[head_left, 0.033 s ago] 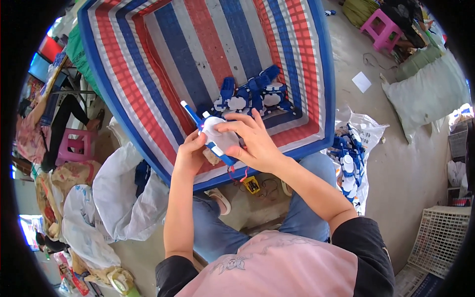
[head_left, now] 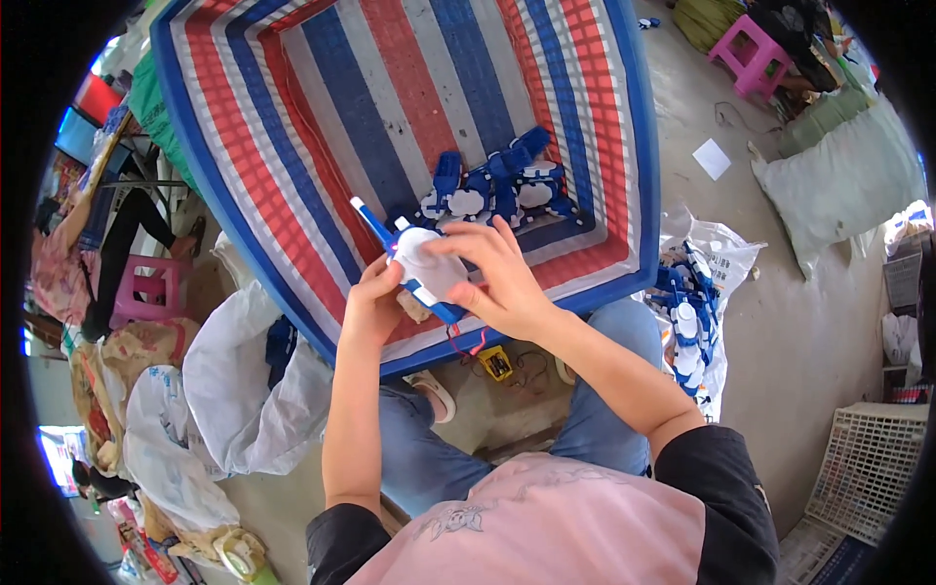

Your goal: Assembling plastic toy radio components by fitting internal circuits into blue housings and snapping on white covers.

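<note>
Over the near edge of a big blue-rimmed tub (head_left: 651, 195), both my hands hold one blue-and-white plastic toy (head_left: 412, 255). It has a rounded white middle and a slim blue arm with a white tip pointing up and left. My left hand (head_left: 370, 304) grips its left side, thumb on top. The fingers of my right hand (head_left: 505, 283) rest on the white part, with the thumb at its lower right. Red wires (head_left: 476, 343) hang below the toy, near a small yellow device (head_left: 494, 364). Several similar blue-and-white pieces (head_left: 487, 190) lie heaped inside the tub.
Striped red, white and blue sheeting lines the tub. More blue-and-white pieces (head_left: 687, 331) lie on a white sack to the right. White sacks (head_left: 234, 380) crowd the left. A pink stool (head_left: 749, 57), a stuffed sack (head_left: 829, 190) and a plastic crate (head_left: 863, 468) stand right.
The toy has shifted very slightly to the left, and its slim arm has tilted a little. Both hands keep their hold.
</note>
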The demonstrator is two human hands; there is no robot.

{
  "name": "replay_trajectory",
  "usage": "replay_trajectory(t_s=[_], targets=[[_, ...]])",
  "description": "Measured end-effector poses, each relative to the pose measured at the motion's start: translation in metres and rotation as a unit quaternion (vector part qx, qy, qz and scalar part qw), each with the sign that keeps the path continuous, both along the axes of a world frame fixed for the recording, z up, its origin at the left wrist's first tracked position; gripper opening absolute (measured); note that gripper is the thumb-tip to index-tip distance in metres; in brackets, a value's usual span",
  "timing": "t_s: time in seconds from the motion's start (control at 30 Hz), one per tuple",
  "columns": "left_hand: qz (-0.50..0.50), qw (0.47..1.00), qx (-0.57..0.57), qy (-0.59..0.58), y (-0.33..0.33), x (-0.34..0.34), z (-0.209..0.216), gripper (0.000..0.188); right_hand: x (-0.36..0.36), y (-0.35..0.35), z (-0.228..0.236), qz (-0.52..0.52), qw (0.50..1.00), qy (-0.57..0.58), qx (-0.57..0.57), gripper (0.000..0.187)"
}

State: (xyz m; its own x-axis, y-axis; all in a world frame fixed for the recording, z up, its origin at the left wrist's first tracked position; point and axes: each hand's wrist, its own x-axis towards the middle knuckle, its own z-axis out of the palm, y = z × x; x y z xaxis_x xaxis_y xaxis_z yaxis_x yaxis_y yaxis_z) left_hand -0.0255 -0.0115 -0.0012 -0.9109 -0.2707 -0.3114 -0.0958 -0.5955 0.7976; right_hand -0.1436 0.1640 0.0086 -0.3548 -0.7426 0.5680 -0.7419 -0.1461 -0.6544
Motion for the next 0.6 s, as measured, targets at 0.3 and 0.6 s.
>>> replay_trajectory(t_s=[0.3,0.6], targets=[[0.017,0.944,0.064,0.323,0.013,-0.005,0.012,0.089,0.006,-0.012,-0.010,0.294,0.586,-0.755,-0.009,0.040],[0.081,0.959,-0.040,0.268,0.014,0.014,0.035,0.095,-0.007,-0.032,-0.003,0.417,0.551,-0.722,0.023,0.041]])
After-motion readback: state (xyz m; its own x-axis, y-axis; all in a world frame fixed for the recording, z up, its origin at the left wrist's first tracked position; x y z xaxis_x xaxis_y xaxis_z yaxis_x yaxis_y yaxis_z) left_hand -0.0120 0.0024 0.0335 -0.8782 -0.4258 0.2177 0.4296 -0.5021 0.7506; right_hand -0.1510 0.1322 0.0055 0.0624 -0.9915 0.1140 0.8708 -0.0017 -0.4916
